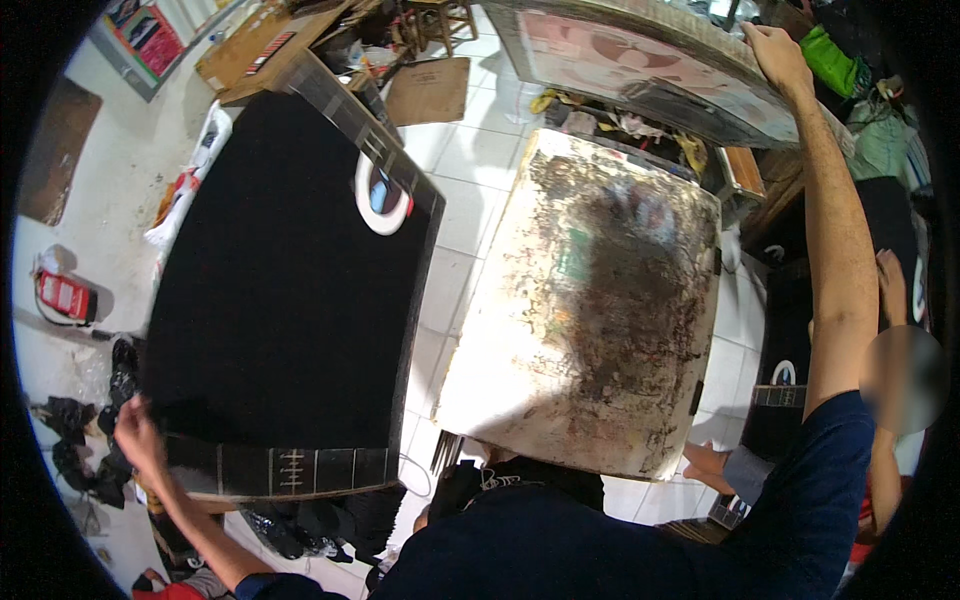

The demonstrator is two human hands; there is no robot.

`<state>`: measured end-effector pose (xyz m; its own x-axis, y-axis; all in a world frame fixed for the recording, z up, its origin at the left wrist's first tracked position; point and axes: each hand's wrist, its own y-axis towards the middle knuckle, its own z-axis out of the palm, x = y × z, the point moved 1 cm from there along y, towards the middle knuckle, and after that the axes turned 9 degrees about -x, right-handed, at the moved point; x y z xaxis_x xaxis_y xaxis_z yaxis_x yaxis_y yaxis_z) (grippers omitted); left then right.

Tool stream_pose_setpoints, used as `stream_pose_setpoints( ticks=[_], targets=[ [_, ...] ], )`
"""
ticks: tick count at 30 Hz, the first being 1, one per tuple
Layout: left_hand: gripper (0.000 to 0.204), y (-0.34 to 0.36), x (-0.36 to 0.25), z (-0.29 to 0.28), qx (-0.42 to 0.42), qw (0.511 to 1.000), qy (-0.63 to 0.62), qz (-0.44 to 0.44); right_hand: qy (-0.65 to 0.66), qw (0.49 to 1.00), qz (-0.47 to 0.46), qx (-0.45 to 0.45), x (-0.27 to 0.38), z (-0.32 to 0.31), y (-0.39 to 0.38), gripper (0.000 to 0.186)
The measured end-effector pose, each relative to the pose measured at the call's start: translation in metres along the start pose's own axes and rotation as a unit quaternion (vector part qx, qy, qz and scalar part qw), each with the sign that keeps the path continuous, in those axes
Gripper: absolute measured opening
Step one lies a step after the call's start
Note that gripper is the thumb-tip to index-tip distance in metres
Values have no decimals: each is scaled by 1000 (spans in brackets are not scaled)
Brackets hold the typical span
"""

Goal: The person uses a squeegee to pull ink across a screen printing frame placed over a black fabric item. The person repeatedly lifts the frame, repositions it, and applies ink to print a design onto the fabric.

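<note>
My right arm reaches up to a raised framed screen with pink patterned mesh, my right hand gripping its top edge. Beneath it stands a stained, pale flat platen, mottled with dark ink. On the left, a black sheet covers a long board whose border carries ruled markings. My left hand, smeared by motion, is at that board's lower left edge; its fingers and anything in them are unclear. A white tape roll lies at the black board's upper right.
A wooden table, stool and cardboard are at the back. A red extinguisher stands left. Co-workers' hands and arms show at right beside another black board. Green bags lie upper right.
</note>
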<state>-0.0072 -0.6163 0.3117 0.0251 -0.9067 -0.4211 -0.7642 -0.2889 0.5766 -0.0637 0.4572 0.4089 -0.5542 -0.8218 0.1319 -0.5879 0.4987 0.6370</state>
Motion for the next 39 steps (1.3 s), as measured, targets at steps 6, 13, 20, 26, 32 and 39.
stream_pose_setpoints(
  ticks=[6,13,20,26,32,39],
  targets=[
    [38,-17,97,-66,-27,996,-84,-31,24,998,3,53,9,-12,-10,66],
    [36,-180,73,140,71,969,-224,-78,7,998,47,46,21,-18,-42,63],
    [32,-289,-28,298,259,930,-235,-111,14,997,73,0,51,-46,-91,56],
    [41,-355,-120,329,399,876,-216,-165,30,992,121,-20,70,-63,-103,48],
    [50,-345,-158,305,502,859,-99,-10,48,993,108,-16,69,-63,-93,46],
    [54,-326,-193,310,487,870,-76,10,22,993,110,-26,61,-56,-65,64]
  ],
)
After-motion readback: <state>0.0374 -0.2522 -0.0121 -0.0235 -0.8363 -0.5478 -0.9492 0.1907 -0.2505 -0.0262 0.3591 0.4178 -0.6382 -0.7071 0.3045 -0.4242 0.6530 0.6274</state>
